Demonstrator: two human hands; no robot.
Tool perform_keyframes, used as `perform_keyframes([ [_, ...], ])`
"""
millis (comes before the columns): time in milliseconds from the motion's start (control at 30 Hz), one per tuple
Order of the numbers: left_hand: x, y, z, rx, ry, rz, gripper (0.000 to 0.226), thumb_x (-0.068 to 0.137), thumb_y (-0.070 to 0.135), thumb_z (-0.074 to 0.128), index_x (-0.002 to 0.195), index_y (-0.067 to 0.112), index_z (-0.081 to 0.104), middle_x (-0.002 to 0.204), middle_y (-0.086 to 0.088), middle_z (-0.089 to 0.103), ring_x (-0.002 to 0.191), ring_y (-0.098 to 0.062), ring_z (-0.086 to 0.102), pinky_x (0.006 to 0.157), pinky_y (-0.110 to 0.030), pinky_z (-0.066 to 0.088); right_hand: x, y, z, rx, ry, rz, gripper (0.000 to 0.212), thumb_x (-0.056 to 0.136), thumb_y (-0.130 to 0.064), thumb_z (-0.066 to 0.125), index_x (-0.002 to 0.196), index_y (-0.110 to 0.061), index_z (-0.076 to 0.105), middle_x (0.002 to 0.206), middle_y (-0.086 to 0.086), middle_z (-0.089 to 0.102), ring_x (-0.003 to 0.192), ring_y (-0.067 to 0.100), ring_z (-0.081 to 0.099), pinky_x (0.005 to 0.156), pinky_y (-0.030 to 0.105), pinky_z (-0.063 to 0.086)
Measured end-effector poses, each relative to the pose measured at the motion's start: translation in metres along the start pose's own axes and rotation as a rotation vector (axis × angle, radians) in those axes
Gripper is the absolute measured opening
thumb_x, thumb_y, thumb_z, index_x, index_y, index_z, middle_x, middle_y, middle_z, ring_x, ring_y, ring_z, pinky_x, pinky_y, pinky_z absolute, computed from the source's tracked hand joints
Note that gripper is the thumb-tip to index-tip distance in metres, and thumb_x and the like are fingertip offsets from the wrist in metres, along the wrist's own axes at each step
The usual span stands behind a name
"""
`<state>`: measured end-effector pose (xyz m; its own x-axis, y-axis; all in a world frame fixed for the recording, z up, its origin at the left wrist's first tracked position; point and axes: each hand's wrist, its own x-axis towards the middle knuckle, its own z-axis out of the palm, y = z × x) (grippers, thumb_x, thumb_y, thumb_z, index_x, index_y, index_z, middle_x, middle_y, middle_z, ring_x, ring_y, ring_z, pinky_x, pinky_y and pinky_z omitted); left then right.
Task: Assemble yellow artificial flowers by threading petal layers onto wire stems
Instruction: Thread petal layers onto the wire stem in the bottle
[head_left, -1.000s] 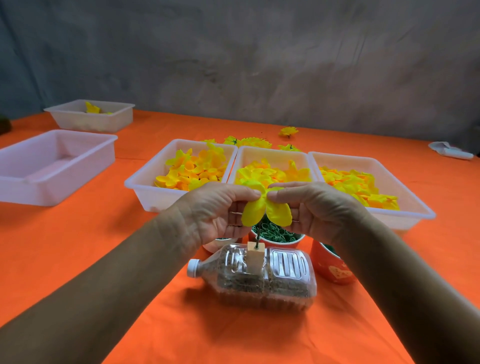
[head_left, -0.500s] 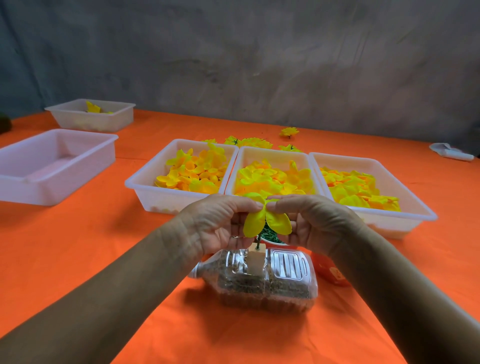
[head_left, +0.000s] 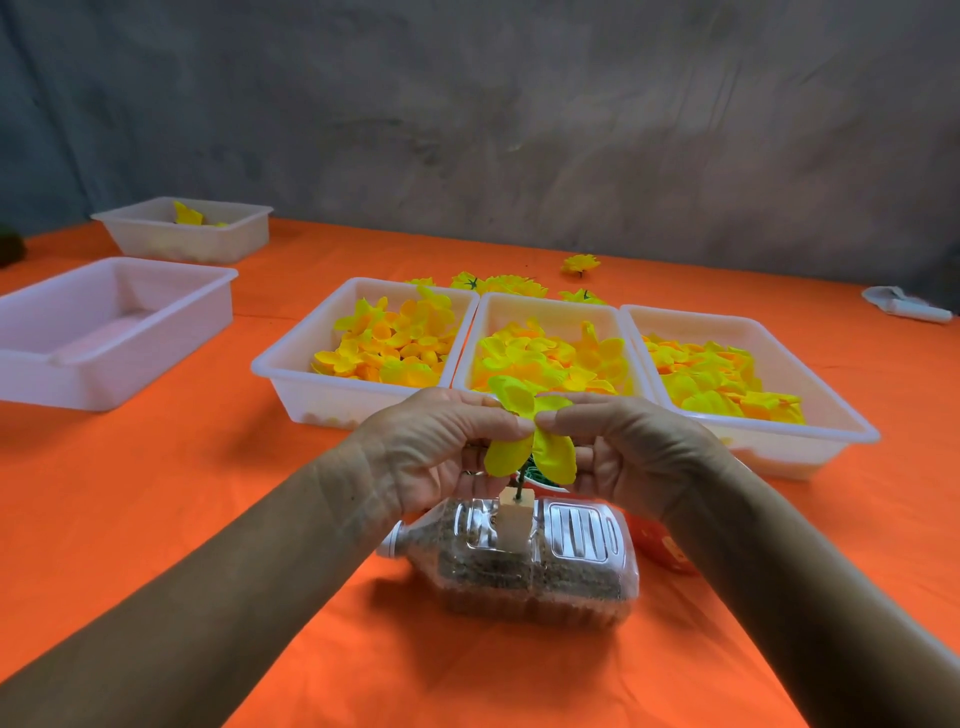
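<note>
Landmark: bottle (head_left: 524, 564) lying on counter (head_left: 156, 519). Above it, left hand (head_left: 431, 447) and right hand (head_left: 631, 452), each grip pinching petal layer (head_left: 530, 441) over stem (head_left: 518, 488). We judge risk: off-centre push bends stem, tears petal hole. Beyond bottle, petal trays (head_left: 358, 395).

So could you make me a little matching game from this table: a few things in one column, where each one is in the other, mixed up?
Things:
1. petal layer
2. plastic bottle
3. empty tray
4. finished flower

Places:
A. lying on its side on the orange cloth, nearest the person
B. alone on the cloth behind the three filled trays
C. pinched between the left hand and right hand
D. far left, in front of a smaller tray

Pairs: 1-C, 2-A, 3-D, 4-B
</note>
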<state>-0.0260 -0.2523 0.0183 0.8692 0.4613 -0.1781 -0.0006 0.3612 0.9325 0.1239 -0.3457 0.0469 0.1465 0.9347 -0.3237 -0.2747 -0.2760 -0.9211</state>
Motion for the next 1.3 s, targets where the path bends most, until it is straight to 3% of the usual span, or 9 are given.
perform_keyframes([
  [200, 0.002, 0.000, -0.004, -0.007, -0.001, -0.004, 0.010, 0.074, 0.016, 0.070, 0.074, 0.022, 0.078, 0.069, 0.000, 0.072, 0.064, -0.013, 0.070, 0.055, -0.025, 0.055, -0.002, 0.001, 0.000, 0.007, -0.023, -0.060, 0.032, 0.062, 0.000, 0.068, 0.093, -0.008, 0.062, 0.070, 0.010, 0.071, 0.048, 0.015, 0.065, 0.041, 0.020, 0.048],
  [367, 0.001, 0.003, 0.001, -0.034, 0.041, -0.020, 0.011, 0.079, 0.008, 0.064, 0.078, 0.010, 0.075, 0.065, -0.002, 0.071, 0.059, -0.014, 0.070, 0.051, -0.024, 0.054, 0.000, 0.001, -0.001, 0.046, -0.018, -0.019, 0.024, 0.076, 0.001, 0.061, 0.099, -0.005, 0.061, 0.076, 0.013, 0.071, 0.054, 0.020, 0.067, 0.049, 0.025, 0.055],
  [467, 0.000, 0.003, 0.004, -0.013, 0.021, -0.007, 0.027, 0.082, 0.009, 0.060, 0.066, 0.021, 0.078, 0.063, 0.002, 0.071, 0.058, -0.010, 0.069, 0.051, -0.022, 0.053, 0.000, 0.001, -0.001, 0.054, -0.022, 0.003, 0.025, 0.075, 0.001, 0.060, 0.099, -0.005, 0.060, 0.079, 0.014, 0.070, 0.055, 0.021, 0.066, 0.053, 0.028, 0.056],
  [567, -0.002, 0.004, 0.007, -0.015, 0.043, -0.002, 0.022, 0.076, 0.014, 0.062, 0.063, 0.024, 0.077, 0.062, 0.003, 0.070, 0.057, -0.009, 0.068, 0.050, -0.020, 0.052, 0.000, 0.000, -0.001, 0.027, -0.025, 0.002, 0.023, 0.079, 0.001, 0.058, 0.101, -0.006, 0.060, 0.079, 0.014, 0.070, 0.054, 0.020, 0.066, 0.054, 0.028, 0.055],
  [700, -0.004, 0.005, 0.011, -0.055, 0.071, -0.011, 0.012, 0.072, 0.018, 0.065, 0.070, 0.013, 0.076, 0.060, 0.001, 0.070, 0.054, -0.010, 0.068, 0.047, -0.021, 0.052, -0.002, -0.003, -0.001, -0.021, -0.040, -0.035, 0.039, 0.060, -0.006, 0.065, 0.099, -0.007, 0.063, 0.078, 0.013, 0.071, 0.058, 0.020, 0.068, 0.055, 0.027, 0.056],
  [900, -0.001, 0.002, 0.013, -0.049, 0.127, -0.035, 0.021, 0.089, 0.012, 0.055, 0.075, 0.011, 0.070, 0.058, 0.001, 0.069, 0.051, -0.011, 0.067, 0.045, -0.020, 0.051, 0.001, -0.001, -0.002, -0.046, -0.010, -0.019, 0.017, 0.080, 0.000, 0.059, 0.094, -0.008, 0.063, 0.075, 0.015, 0.071, 0.056, 0.021, 0.068, 0.053, 0.029, 0.056],
  [1033, -0.003, 0.006, 0.015, -0.012, 0.102, -0.063, 0.036, 0.089, 0.014, 0.053, 0.061, 0.015, 0.076, 0.057, 0.002, 0.068, 0.051, -0.009, 0.066, 0.046, -0.019, 0.051, 0.003, 0.002, 0.000, -0.026, -0.003, 0.011, 0.012, 0.080, -0.001, 0.057, 0.088, -0.009, 0.063, 0.070, 0.013, 0.070, 0.052, 0.021, 0.065, 0.058, 0.030, 0.053],
  [1167, -0.003, 0.008, 0.020, -0.054, 0.128, -0.059, 0.019, 0.094, 0.010, 0.046, 0.080, 0.009, 0.060, 0.053, 0.000, 0.066, 0.046, -0.010, 0.064, 0.043, -0.019, 0.049, 0.005, 0.001, 0.002, -0.010, 0.009, 0.005, 0.011, 0.082, -0.003, 0.057, 0.088, -0.011, 0.063, 0.069, 0.010, 0.069, 0.051, 0.019, 0.064, 0.056, 0.026, 0.052],
  [1300, -0.003, 0.006, 0.020, -0.059, 0.121, -0.055, 0.022, 0.095, 0.008, 0.043, 0.079, 0.008, 0.058, 0.051, -0.001, 0.065, 0.045, -0.010, 0.063, 0.042, -0.018, 0.048, 0.005, 0.001, 0.003, -0.005, 0.018, -0.003, 0.014, 0.082, -0.002, 0.057, 0.091, -0.011, 0.062, 0.067, 0.009, 0.068, 0.047, 0.016, 0.062, 0.048, 0.022, 0.051],
])
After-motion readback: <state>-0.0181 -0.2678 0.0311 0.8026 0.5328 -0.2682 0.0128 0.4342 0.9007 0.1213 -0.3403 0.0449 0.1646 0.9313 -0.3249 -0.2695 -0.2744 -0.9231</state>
